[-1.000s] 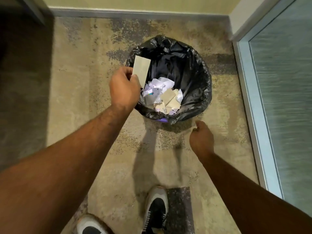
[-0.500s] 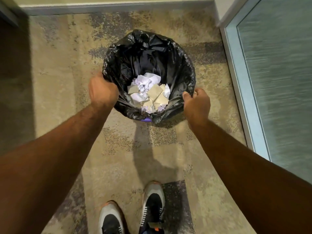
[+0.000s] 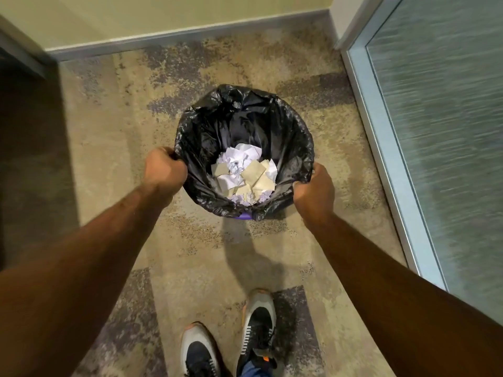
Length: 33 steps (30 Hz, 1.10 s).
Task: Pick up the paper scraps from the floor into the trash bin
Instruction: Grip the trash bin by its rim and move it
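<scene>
Head view: a round trash bin lined with a crinkled black plastic bag (image 3: 285, 126) is seen at the centre of the frame, standing on mottled beige and grey carpet floor (image 3: 109, 148). The bin's left rim is clasped by the left hand (image 3: 164, 170), its grip closed on the bag edge; the right rim is clasped likewise by the right hand (image 3: 315, 187). Crumpled white and tan paper scraps (image 3: 245, 174) are piled at the bottom of the bin (a sliver of purple shows under the bag's lower edge). Two grey and black sneakers (image 3: 258, 325) are seen at the lower centre, and a frosted glass panel (image 3: 441, 131) fills the right side.
</scene>
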{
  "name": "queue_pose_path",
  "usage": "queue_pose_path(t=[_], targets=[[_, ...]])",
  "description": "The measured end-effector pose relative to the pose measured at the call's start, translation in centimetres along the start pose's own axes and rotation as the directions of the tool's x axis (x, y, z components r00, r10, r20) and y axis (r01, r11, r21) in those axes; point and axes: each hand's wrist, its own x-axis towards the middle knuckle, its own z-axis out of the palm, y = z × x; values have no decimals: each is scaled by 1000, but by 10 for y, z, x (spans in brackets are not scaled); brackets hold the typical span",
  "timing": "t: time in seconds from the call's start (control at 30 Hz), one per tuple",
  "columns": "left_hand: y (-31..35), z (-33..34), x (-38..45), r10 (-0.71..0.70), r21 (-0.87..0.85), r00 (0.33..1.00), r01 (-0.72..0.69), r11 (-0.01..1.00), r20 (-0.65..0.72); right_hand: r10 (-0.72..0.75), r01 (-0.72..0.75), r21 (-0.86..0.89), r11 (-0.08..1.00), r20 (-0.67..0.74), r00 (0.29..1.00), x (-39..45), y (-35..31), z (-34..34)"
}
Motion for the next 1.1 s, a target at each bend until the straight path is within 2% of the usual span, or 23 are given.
queue_pose_path(t=[0.17, 0.33, 0.47, 0.67, 0.77, 0.87, 1.1], targets=[[24, -5, -24, 12, 41, 999, -14, 999, 51, -80, 81, 52, 995, -19, 997, -13, 2, -34], [61, -5, -44, 55, 48, 992, -61, 997, 109, -101, 106, 81, 991, -59, 993, -8, -4, -68], [90, -9, -61, 92, 116, 980, -114, 987, 175, -89, 97, 98, 990, -79, 993, 0, -14, -92], [134, -15, -60, 66, 98, 964, -94, 991, 259, -108, 117, 71, 991, -111, 988, 14, -32, -124], [159, -13, -53, 64, 97, 959, -94, 991, 276, -55, 59, 44, 997, -91, 994, 28, -46, -132], [179, -6, -34, 84, 84, 954, -113, 990, 289, -83, 81, -20, 997, -123, 989, 46, -58, -133], [228, 26, 42, 96, 84, 921, -137, 987, 379, -2, 6, 28, 1000, -128, 992, 121, -85, -125]])
